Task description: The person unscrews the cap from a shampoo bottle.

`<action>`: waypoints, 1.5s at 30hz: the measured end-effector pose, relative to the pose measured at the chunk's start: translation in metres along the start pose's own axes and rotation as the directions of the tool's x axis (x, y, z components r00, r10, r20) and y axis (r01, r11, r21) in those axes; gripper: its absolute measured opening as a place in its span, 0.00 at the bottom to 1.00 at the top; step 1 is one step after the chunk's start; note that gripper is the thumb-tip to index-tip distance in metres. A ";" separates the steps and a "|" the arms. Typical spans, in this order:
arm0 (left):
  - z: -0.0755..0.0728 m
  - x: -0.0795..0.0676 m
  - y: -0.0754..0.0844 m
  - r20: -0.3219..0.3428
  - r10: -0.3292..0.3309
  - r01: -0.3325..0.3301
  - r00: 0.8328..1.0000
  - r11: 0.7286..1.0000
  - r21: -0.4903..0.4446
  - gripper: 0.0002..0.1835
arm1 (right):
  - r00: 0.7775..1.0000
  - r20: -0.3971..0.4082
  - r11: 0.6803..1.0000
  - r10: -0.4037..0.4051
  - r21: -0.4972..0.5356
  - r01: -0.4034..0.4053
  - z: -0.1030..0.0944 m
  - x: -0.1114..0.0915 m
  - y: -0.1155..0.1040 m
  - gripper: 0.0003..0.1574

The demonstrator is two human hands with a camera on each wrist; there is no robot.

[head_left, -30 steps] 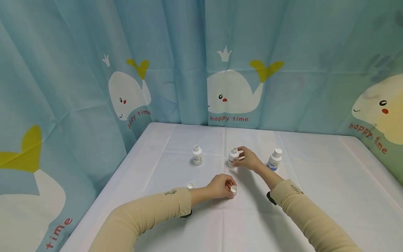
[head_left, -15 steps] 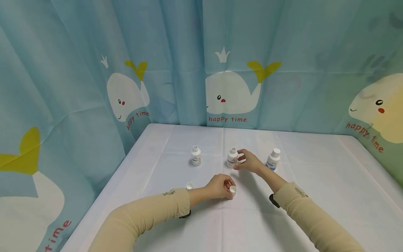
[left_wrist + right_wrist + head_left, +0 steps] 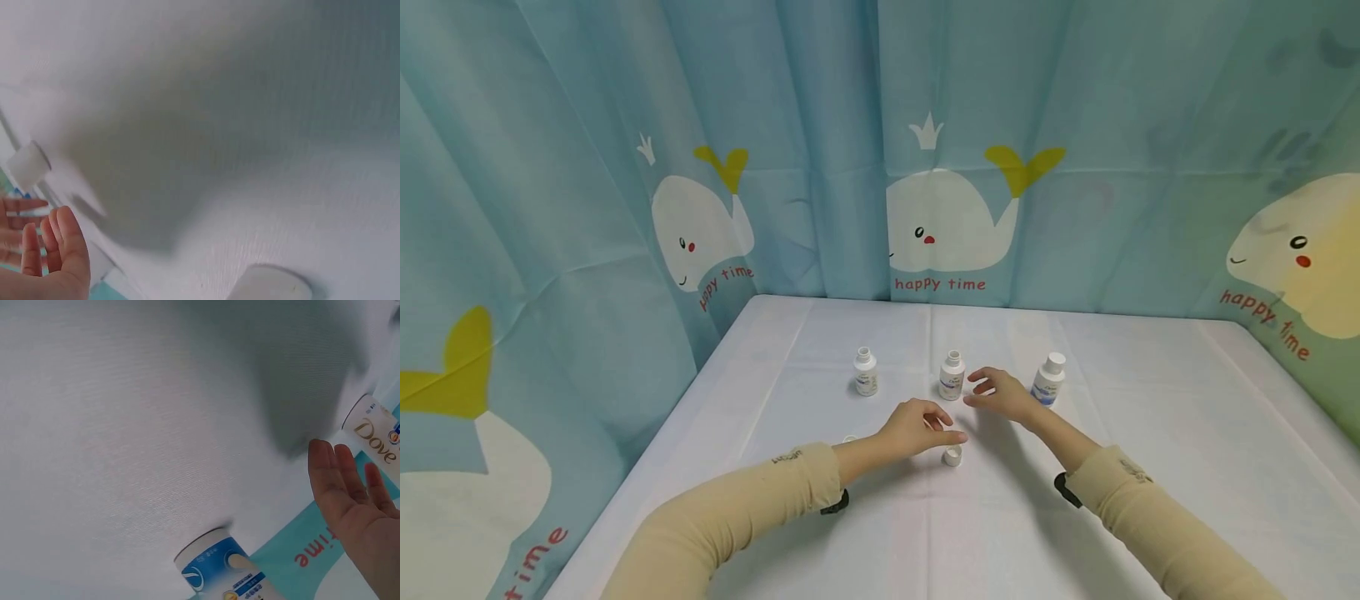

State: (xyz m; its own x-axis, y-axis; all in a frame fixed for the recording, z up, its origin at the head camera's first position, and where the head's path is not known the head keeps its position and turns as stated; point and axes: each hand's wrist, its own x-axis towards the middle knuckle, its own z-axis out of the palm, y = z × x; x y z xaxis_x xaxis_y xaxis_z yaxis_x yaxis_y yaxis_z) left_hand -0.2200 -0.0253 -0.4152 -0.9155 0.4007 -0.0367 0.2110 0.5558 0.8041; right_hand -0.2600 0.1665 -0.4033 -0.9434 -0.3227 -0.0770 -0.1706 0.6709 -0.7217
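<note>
The middle bottle [image 3: 951, 377] stands uncapped on the white table [image 3: 1150, 450], its long axis upright and its mouth pointing up. The right hand [image 3: 1006, 398] is just beside it, fingers spread and holding nothing. Nearer the person, a small cap [image 3: 952, 456] sits on the table with its hollow side up. The left hand [image 3: 913, 427] is at this cap, thumb and fingers apart; whether it touches I cannot tell. The right wrist view shows gold "Dove" lettering, too small to read clearly from the head. The left bottle [image 3: 866, 373] is uncapped too; the right bottle [image 3: 1048, 381], blue-labelled, wears its cap.
</note>
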 end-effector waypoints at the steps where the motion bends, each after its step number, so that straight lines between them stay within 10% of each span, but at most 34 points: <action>1: -0.002 0.001 0.001 -0.002 0.002 -0.002 1.000 1.000 -0.006 0.15 | 1.000 -0.001 1.000 -0.007 -0.001 0.007 -0.001 -0.001 0.001 0.27; 45: 0.000 0.040 0.033 0.049 0.137 -0.140 0.989 0.989 0.055 0.09 | 0.985 -0.005 0.977 -0.174 0.123 0.173 -0.027 -0.065 0.021 0.16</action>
State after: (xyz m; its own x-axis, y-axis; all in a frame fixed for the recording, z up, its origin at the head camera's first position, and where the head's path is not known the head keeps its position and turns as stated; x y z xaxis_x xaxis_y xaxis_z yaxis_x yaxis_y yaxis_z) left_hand -0.2491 0.0090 -0.3901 -0.8598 0.5087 0.0446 0.3555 0.5336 0.7674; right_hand -0.2097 0.2199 -0.3945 -0.9007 -0.4312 0.0529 -0.2948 0.5174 -0.8033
